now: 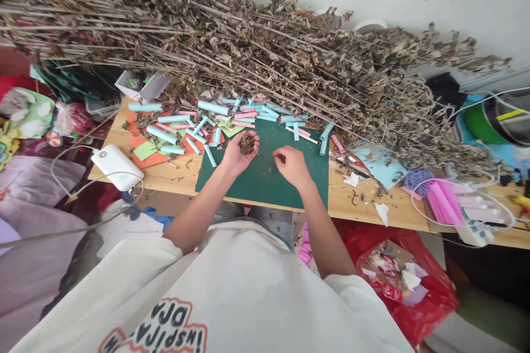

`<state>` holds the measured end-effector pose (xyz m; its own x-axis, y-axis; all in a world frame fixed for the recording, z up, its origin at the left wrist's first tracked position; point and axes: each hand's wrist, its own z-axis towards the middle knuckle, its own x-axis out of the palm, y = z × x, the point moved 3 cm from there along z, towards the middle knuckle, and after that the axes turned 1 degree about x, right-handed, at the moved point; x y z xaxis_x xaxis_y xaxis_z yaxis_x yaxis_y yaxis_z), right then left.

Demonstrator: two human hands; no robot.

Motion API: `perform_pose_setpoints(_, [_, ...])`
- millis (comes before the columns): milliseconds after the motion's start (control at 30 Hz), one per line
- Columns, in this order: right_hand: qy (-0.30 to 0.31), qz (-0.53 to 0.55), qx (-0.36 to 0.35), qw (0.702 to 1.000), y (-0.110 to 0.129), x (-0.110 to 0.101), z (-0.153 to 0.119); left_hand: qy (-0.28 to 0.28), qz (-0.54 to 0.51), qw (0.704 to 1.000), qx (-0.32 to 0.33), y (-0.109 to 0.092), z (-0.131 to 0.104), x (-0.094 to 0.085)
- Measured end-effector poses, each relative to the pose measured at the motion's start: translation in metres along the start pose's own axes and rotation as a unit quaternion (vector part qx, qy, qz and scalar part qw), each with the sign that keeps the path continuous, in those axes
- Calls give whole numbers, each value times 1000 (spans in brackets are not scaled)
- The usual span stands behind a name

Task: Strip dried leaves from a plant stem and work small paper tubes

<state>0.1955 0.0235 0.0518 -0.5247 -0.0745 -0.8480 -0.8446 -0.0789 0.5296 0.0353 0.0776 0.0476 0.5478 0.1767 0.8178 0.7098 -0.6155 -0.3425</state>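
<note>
My left hand (239,155) is turned palm up above the dark green mat (273,190), its fingers curled around a small heap of crumbled dried leaves (247,144). To the right of it, over the same mat, my right hand (292,164) is closed with its fingertips drawn together. Whatever those fingertips may hold is too small and hidden to name. A few dark crumbs lie on the mat between the hands. Several rolled blue paper tubes (213,107) and pink paper tubes (245,115) are scattered just beyond my hands.
A large bundle of dried leafy stalks (265,49) spans the back of the wooden table (389,209). On the left lie a white power bank (117,166) with a cable and orange paper (143,146). Purple yarn (418,181) sits right. Below hangs a red bag (434,287) of scraps.
</note>
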Motion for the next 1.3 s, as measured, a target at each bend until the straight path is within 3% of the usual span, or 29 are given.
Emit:
perform_pose_setpoints(133, [-12,-77,-22,997,9,19,-29,-23,9,1000,0,10,3,-1])
perform_pose_setpoints(267, [-12,-90,-13,996,11,31,-35,-23,20,1000,-8,20,7,-2])
perform_pose_setpoints(467, [-181,71,8,981,24,-12,-23,-16,-7,999,-48,35,7,-4])
perform_pose_setpoints(667, [-172,77,-52,981,43,-21,-5,-22,-49,995,-82,49,8,-1])
perform_pose_setpoints(800, [-243,63,-28,967,36,-24,12,-15,-19,996,-89,58,10,-1])
perform_pose_setpoints(900, [-190,5,-28,981,39,-8,29,-17,5,997,-74,66,10,2])
perform_pose_setpoints(967, [-142,-19,-12,990,43,7,35,11,-8,998,-57,70,11,7])
perform_pose_setpoints(1067, [-127,-16,2,992,54,22,36,53,-16,997,-45,70,15,17])
perform_pose_setpoints(1167, [-139,-17,-38,989,60,17,39,49,-7,998,-41,63,18,25])
perform_pose_setpoints(1300, [-160,-22,-53,985,47,3,44,63,7,997,-42,50,14,37])
